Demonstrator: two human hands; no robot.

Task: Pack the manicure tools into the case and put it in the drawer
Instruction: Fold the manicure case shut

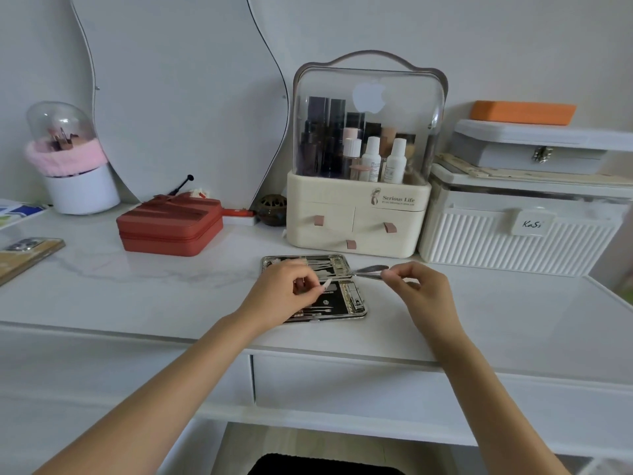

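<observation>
Left hand: the left hand (284,293) hovers over the open manicure case (339,299), fingers curled together; whether they pinch anything cannot be told.
Case: it lies flat near the vanity top's (137,289) front edge, tools strapped in both halves.
Right hand: the right hand (423,289) pinches a metal cuticle tool (370,270) by its handle, tip over the case's right rim.
Technique: likely best to slide it tip-first under a free loop while the left hand steadies the case.
Drawer: the drawer (342,382) below looks closed.
Writing: "Serious Life" on the cosmetic organiser (356,214); "KaSi" on the ribbed box (513,241).
</observation>
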